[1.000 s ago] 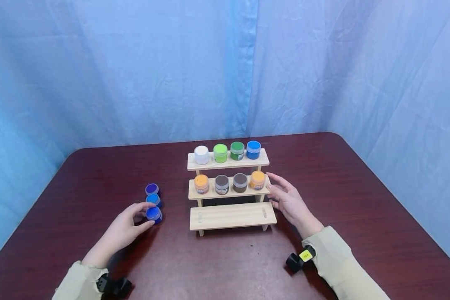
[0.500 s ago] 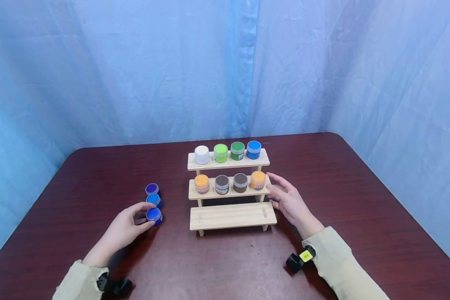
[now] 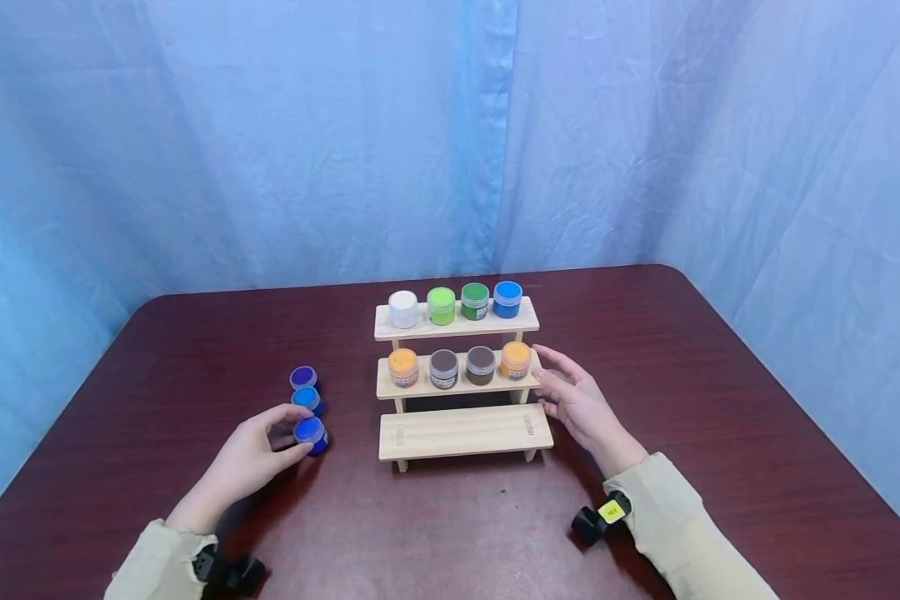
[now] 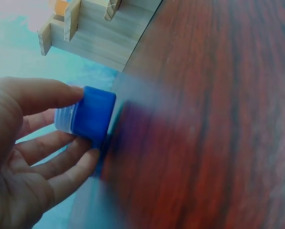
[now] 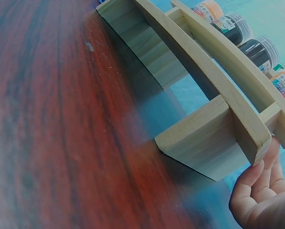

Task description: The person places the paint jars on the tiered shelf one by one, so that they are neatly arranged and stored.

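Note:
My left hand (image 3: 258, 450) pinches a blue paint jar (image 3: 311, 433) between thumb and fingertips. In the left wrist view this jar (image 4: 95, 113) shows its clear lid end toward the palm, its base close over the table. Just behind it stand a lighter blue jar (image 3: 307, 401) and a dark violet-blue jar (image 3: 303, 378). My right hand (image 3: 581, 404) rests its loosely bent fingers against the right end of the three-step wooden stand (image 3: 465, 433). In the right wrist view its fingertips (image 5: 257, 168) are right at the shelf ends.
On the top step sit a white jar (image 3: 402, 310), light green, dark green and blue jars. The middle step carries an orange jar (image 3: 403, 368), two dark jars and another orange jar. The bottom step is bare wood. Light blue curtains (image 3: 345, 150) hang behind the table (image 3: 435, 533).
The left hand's blue jar has shifted slightly toward the person and to the right, widening its gap from the lighter blue jar. The right hand and the stand have not moved.

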`<control>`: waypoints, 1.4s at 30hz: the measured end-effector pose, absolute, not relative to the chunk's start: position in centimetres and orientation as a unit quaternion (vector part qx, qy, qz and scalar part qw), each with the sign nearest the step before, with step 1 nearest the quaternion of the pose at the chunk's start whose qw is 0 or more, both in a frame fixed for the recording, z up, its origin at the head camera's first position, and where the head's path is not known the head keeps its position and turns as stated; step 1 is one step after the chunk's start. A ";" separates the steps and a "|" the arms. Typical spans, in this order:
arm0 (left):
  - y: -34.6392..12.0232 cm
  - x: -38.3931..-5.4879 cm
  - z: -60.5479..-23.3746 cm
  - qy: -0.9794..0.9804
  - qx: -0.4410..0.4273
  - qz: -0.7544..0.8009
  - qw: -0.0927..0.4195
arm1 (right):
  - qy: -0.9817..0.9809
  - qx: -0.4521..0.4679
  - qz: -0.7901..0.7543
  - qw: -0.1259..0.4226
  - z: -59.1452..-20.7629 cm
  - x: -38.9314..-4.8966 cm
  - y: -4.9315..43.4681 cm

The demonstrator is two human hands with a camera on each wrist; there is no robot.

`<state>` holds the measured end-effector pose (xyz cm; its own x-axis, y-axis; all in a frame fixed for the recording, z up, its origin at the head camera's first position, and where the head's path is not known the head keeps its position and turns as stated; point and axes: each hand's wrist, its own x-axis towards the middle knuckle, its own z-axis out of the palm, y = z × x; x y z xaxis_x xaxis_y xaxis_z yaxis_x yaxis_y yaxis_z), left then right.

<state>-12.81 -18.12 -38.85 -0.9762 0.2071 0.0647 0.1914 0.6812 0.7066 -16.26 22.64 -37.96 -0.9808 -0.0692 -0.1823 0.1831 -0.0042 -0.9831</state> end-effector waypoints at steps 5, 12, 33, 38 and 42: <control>-18.1 -12.6 -38.5 0.918 0.113 0.380 -0.005 | 0.697 0.039 -0.710 0.088 -37.9 -16.2 22.6; -18.0 -12.5 -38.3 0.922 0.107 0.371 -0.021 | 0.694 0.044 -0.714 0.088 -37.9 -16.1 22.4; -17.2 -12.8 -37.1 0.904 0.139 0.397 -0.081 | 0.688 0.021 -0.720 0.093 -37.7 -16.2 22.5; -16.1 -13.2 -36.4 0.896 0.148 0.410 -0.086 | 0.689 0.032 -0.719 0.088 -37.7 -16.3 22.5; -15.2 -13.4 -36.0 0.890 0.152 0.421 -0.082 | 0.690 0.032 -0.717 0.092 -37.7 -16.3 22.5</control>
